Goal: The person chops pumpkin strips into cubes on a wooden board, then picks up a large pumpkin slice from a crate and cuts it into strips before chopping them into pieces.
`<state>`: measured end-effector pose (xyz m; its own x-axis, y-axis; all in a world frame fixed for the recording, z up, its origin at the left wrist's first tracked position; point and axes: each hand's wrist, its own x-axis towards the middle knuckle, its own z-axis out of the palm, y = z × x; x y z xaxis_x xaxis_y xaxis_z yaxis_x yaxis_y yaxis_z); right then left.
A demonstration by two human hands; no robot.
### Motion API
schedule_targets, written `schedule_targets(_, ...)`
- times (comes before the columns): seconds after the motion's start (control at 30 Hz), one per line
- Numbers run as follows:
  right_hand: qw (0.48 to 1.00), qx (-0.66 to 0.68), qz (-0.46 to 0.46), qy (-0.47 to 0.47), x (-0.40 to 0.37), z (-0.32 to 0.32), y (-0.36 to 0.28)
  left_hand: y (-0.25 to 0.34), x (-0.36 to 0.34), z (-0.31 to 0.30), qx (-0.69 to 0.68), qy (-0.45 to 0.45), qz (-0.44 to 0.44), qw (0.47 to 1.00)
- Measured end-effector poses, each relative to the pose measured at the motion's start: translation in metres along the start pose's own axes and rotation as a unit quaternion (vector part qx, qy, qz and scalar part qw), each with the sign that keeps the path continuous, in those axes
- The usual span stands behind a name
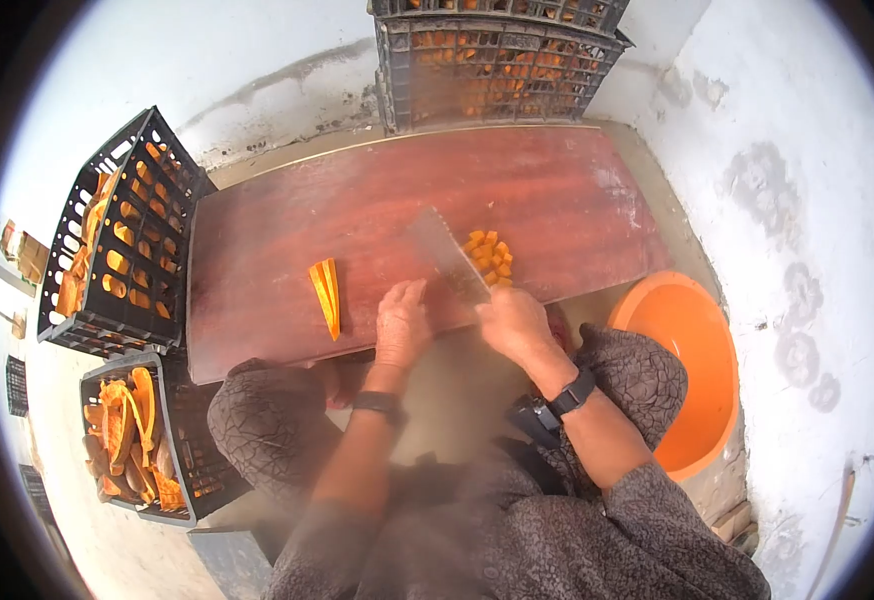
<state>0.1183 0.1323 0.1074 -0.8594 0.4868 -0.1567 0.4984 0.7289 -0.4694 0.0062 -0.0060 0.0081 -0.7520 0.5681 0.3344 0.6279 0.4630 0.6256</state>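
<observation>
My right hand [519, 325] grips the handle of a cleaver [447, 252], whose broad blade slants up and left over the reddish board. Against the blade's right side lies a small heap of orange vegetable cubes [490, 257], which look like pumpkin. My left hand [403, 322] rests at the board's near edge, left of the blade, its fingers loosely bent and nothing visible in them. To its left, apart from it, lie several long orange vegetable strips [326, 297] side by side.
The low red board [287, 220] spans the space before my knees. Black crates of orange pieces stand at left [137, 230] and at the back [497, 75]. A lower crate [192, 440] holds orange pieces and peel-like scraps. An orange tub [702, 380] sits right, beside the wall.
</observation>
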Motion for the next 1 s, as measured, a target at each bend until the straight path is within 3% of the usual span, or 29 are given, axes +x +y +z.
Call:
schedule_targets(0.07,1.000,0.000,0.004,0.019,-0.001,-0.008,0.001,0.003,0.002,0.009,-0.112,-0.017,0.005,0.994)
schedule_targets(0.2,0.999,0.012,0.014,0.049,-0.006,-0.024,0.004,0.006,0.006,0.006,-0.113,0.012,0.004,0.993)
schedule_targets(0.27,0.999,0.026,0.020,0.038,-0.013,-0.033,0.002,-0.004,0.008,0.006,-0.071,0.099,0.002,0.993)
schedule_targets(0.3,0.999,0.041,0.023,0.024,-0.017,-0.034,0.002,0.000,0.009,0.003,-0.163,0.091,-0.078,0.979)
schedule_targets(0.43,0.995,0.101,0.014,-0.008,-0.023,-0.018,0.011,0.000,0.012,-0.006,-0.069,0.152,0.008,0.986)
schedule_targets(0.67,0.995,0.080,0.006,-0.057,-0.017,-0.007,0.023,0.000,0.006,-0.001,-0.060,0.133,0.001,0.989)
schedule_targets(0.73,0.995,0.075,0.013,-0.057,-0.013,-0.011,0.024,-0.004,0.005,0.002,-0.031,0.091,-0.021,0.995)
schedule_targets(1.0,0.999,-0.023,0.016,0.045,0.005,-0.017,0.035,-0.008,0.000,0.001,-0.024,0.059,-0.010,0.998)
